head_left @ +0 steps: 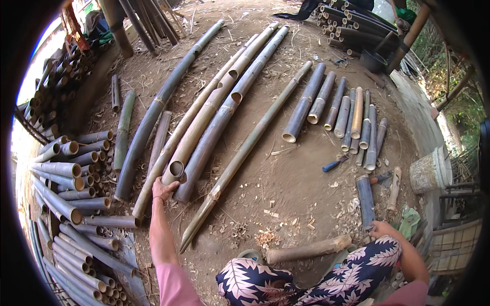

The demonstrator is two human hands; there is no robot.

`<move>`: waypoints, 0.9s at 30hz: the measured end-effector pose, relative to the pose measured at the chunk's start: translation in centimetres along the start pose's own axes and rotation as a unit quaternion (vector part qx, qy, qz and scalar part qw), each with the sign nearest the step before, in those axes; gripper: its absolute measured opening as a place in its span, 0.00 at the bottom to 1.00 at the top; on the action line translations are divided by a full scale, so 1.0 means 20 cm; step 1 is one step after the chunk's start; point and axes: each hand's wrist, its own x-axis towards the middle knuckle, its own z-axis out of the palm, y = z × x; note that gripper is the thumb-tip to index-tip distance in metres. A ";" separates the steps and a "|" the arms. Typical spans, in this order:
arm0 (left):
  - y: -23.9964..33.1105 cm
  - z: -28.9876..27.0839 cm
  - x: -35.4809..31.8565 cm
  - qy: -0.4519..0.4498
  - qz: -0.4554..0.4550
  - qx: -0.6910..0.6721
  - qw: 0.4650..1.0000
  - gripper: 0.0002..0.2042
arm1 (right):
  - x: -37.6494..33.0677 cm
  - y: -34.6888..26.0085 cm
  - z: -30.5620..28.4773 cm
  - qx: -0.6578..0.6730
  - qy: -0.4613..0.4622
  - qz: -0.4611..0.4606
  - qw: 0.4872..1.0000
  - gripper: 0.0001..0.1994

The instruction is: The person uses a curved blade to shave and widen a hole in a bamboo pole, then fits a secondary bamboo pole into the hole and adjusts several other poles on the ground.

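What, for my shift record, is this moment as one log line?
Left hand: at near end of pale notched pole | Right hand: at near end of short tube | Ground: log, wood chips

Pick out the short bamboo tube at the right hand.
The blue-grey tube lying apart from the row of tubes; the right hand is at its near end.

Plain pink cloth covers the upper arms, the left sleeve (176, 285) and right sleeve (411, 295) both ending above bare forearms. Dark navy legwear (258, 280) carries large, jagged, pale pink leaf shapes. The left hand (164, 190) and right hand (382, 230) are ungloved.
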 end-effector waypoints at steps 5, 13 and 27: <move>0.20 -0.09 -0.21 -0.144 0.010 -0.252 0.957 0.39 | 0.09 -0.13 -0.15 -0.062 0.005 -0.038 0.997 0.30; 0.72 0.28 -1.15 -0.581 -0.105 -0.458 0.664 0.48 | 0.72 -1.53 -0.48 0.363 -0.042 -0.136 0.921 0.39; 1.25 0.49 -0.86 -0.318 0.355 0.207 0.854 0.38 | 0.82 -1.17 -0.59 0.033 0.243 -0.010 0.969 0.54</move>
